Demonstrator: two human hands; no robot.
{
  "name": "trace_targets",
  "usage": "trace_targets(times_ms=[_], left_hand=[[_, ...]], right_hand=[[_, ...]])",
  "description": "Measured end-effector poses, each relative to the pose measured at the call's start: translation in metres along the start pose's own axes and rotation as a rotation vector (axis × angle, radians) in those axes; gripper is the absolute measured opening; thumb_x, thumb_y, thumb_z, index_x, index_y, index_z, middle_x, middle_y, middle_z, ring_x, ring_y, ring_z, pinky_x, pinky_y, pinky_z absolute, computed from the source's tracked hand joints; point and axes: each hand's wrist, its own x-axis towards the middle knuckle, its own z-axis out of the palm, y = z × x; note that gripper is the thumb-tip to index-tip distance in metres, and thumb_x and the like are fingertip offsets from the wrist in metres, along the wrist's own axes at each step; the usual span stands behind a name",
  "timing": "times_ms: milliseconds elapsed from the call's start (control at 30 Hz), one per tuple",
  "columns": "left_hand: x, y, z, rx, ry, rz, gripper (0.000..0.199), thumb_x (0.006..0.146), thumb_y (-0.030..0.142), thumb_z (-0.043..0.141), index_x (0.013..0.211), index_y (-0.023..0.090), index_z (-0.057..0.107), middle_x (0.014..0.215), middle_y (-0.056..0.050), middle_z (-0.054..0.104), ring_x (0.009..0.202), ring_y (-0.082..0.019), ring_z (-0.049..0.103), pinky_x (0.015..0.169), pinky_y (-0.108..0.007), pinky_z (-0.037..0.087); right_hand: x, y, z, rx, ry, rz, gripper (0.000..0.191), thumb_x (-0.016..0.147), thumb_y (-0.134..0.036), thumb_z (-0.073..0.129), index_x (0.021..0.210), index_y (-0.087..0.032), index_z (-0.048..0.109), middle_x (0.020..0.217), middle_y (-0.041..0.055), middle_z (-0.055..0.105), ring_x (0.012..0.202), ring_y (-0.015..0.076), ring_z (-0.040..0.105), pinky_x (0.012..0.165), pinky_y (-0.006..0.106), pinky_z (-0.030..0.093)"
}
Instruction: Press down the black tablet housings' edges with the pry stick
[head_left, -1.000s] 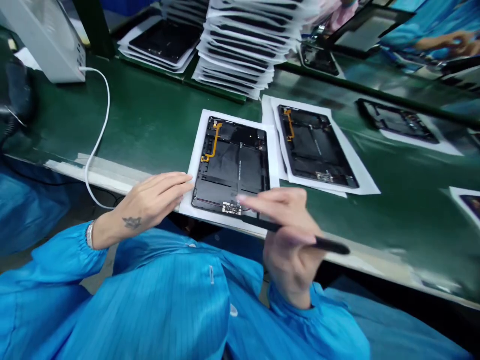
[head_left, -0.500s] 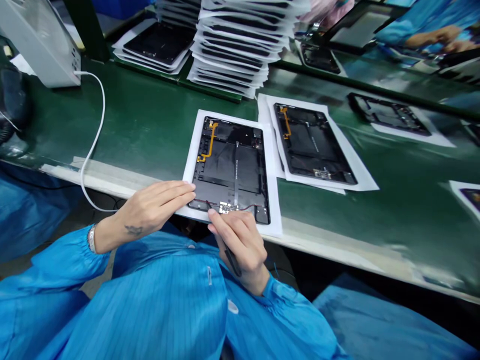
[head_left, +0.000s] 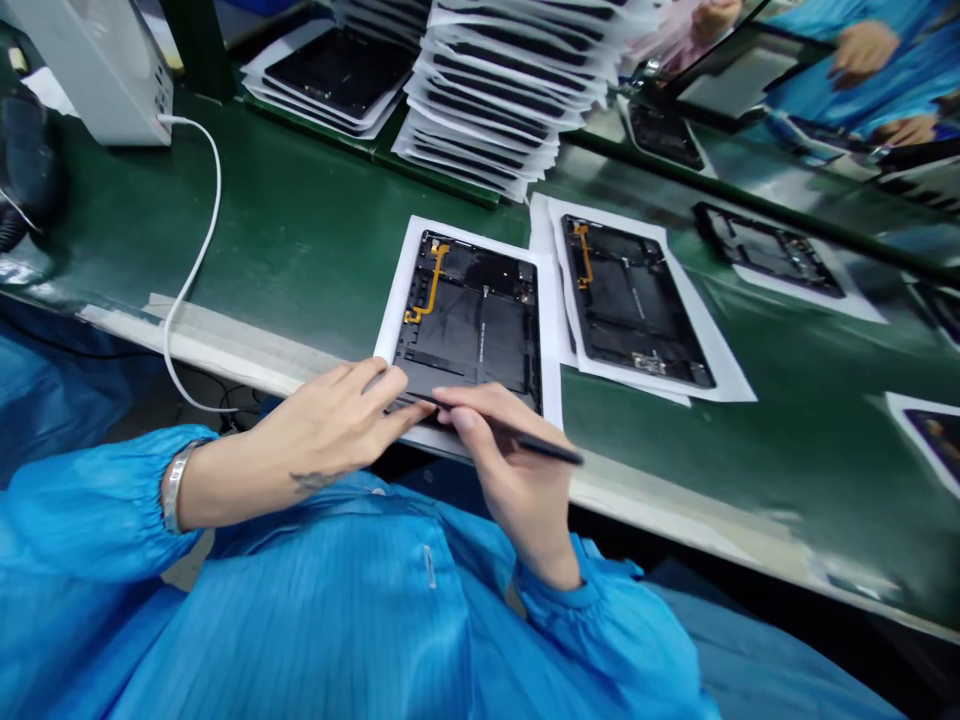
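Observation:
An opened tablet housing [head_left: 465, 330], black inside with an orange flex cable [head_left: 430, 285] at its upper left, lies on a white sheet [head_left: 553, 400] at the bench's front edge. My left hand [head_left: 337, 410] rests at its lower left corner, index finger bent, thumb stretched toward the tool's tip, finger and thumb apart. In my right hand [head_left: 517, 470] is a slim black stick-like tool [head_left: 544, 447], pinched near its front and slanting across the hand. Its tip is close to my left thumb, over the housing's lower edge. My hands hide most of that lower strip.
Another open housing [head_left: 637, 300] on white sheets lies just to the right. Tall stacks of sheet-separated panels [head_left: 480, 110] stand behind. A white device [head_left: 112, 70] with a white cable [head_left: 202, 250] is at left. Across the bench, a co-worker's hand [head_left: 862, 50] shows.
My right hand has turned, swinging the tool's rear end up and right. My left hand has shifted right, its index finger bending and thumb reaching in. The view has shifted slightly.

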Motion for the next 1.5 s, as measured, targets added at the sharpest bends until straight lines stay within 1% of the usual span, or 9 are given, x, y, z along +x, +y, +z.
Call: trace_targets(times_ms=[100, 500, 600, 733, 867, 1033, 1200, 1333, 1500], left_hand=[[0.003, 0.005, -0.001, 0.009, 0.004, -0.040, 0.038, 0.102, 0.011, 0.039, 0.133, 0.014, 0.061, 0.108, -0.016, 0.064, 0.096, -0.027, 0.066, 0.073, -0.035, 0.057], [0.002, 0.008, 0.002, -0.029, 0.051, -0.069, 0.030, 0.100, 0.011, 0.045, 0.122, 0.012, 0.065, 0.110, -0.017, 0.066, 0.098, -0.028, 0.068, 0.074, -0.037, 0.058], [-0.005, 0.000, 0.009, -0.008, 0.176, -0.002, 0.030, 0.100, 0.009, 0.042, 0.120, 0.011, 0.065, 0.113, -0.019, 0.069, 0.099, -0.028, 0.071, 0.076, -0.036, 0.061], [-0.020, -0.010, 0.021, -0.101, 0.334, 0.051, 0.032, 0.099, 0.003, 0.041, 0.121, 0.010, 0.064, 0.127, -0.018, 0.069, 0.115, -0.028, 0.070, 0.091, -0.035, 0.061], [-0.023, -0.005, 0.020, -0.064, 0.287, 0.003, 0.037, 0.099, 0.004, 0.040, 0.128, 0.008, 0.061, 0.130, -0.020, 0.068, 0.117, -0.029, 0.069, 0.093, -0.039, 0.061], [-0.011, 0.000, 0.007, 0.048, 0.234, 0.037, 0.034, 0.100, 0.008, 0.043, 0.125, 0.006, 0.066, 0.123, -0.021, 0.071, 0.106, -0.030, 0.073, 0.083, -0.038, 0.061], [0.002, -0.001, 0.005, 0.073, 0.249, 0.099, 0.030, 0.097, 0.004, 0.044, 0.112, 0.002, 0.070, 0.109, -0.019, 0.074, 0.096, -0.027, 0.072, 0.081, -0.037, 0.057], [0.012, 0.000, 0.007, 0.026, 0.244, 0.123, 0.030, 0.098, 0.005, 0.041, 0.107, 0.004, 0.070, 0.098, -0.016, 0.073, 0.086, -0.024, 0.069, 0.075, -0.036, 0.053], [0.018, 0.004, 0.006, 0.037, 0.235, 0.125, 0.024, 0.098, 0.009, 0.047, 0.103, 0.006, 0.070, 0.086, -0.012, 0.070, 0.076, -0.024, 0.067, 0.068, -0.036, 0.051]], right_hand=[[0.015, -0.002, 0.005, 0.068, -0.064, 0.073, 0.018, 0.099, -0.023, 0.057, 0.091, -0.019, 0.072, 0.085, 0.0033, 0.073, 0.077, 0.0157, 0.067, 0.071, 0.030, 0.056], [0.017, 0.001, 0.003, -0.045, -0.161, -0.005, 0.017, 0.099, -0.023, 0.056, 0.090, -0.020, 0.070, 0.084, 0.0035, 0.072, 0.080, 0.0173, 0.066, 0.073, 0.032, 0.053], [0.020, -0.003, 0.003, -0.081, -0.187, -0.063, 0.016, 0.099, -0.019, 0.057, 0.089, -0.020, 0.069, 0.084, 0.0029, 0.072, 0.079, 0.0163, 0.065, 0.074, 0.031, 0.052], [0.022, -0.005, 0.001, -0.055, -0.221, -0.118, 0.016, 0.098, -0.014, 0.056, 0.091, -0.020, 0.069, 0.086, 0.0017, 0.073, 0.079, 0.0144, 0.062, 0.074, 0.030, 0.051], [0.015, -0.001, -0.012, -0.069, -0.197, -0.103, 0.014, 0.097, -0.013, 0.058, 0.092, -0.019, 0.070, 0.083, 0.0010, 0.071, 0.077, 0.0145, 0.061, 0.073, 0.030, 0.050], [0.003, 0.001, -0.030, -0.173, -0.140, -0.070, 0.014, 0.095, -0.011, 0.059, 0.093, -0.019, 0.070, 0.083, 0.0022, 0.071, 0.076, 0.0156, 0.062, 0.071, 0.031, 0.050], [-0.001, -0.001, -0.030, -0.189, -0.148, -0.108, 0.015, 0.094, -0.008, 0.060, 0.097, -0.019, 0.070, 0.086, 0.0022, 0.072, 0.081, 0.0160, 0.064, 0.076, 0.032, 0.051], [-0.005, 0.000, -0.030, -0.201, -0.133, -0.086, 0.019, 0.094, -0.006, 0.059, 0.102, -0.020, 0.069, 0.092, 0.0034, 0.072, 0.087, 0.0168, 0.064, 0.079, 0.033, 0.052], [-0.010, -0.006, -0.028, -0.414, -0.226, -0.255, 0.015, 0.095, -0.009, 0.059, 0.105, -0.018, 0.065, 0.087, 0.0054, 0.069, 0.087, 0.0188, 0.060, 0.077, 0.032, 0.053]])
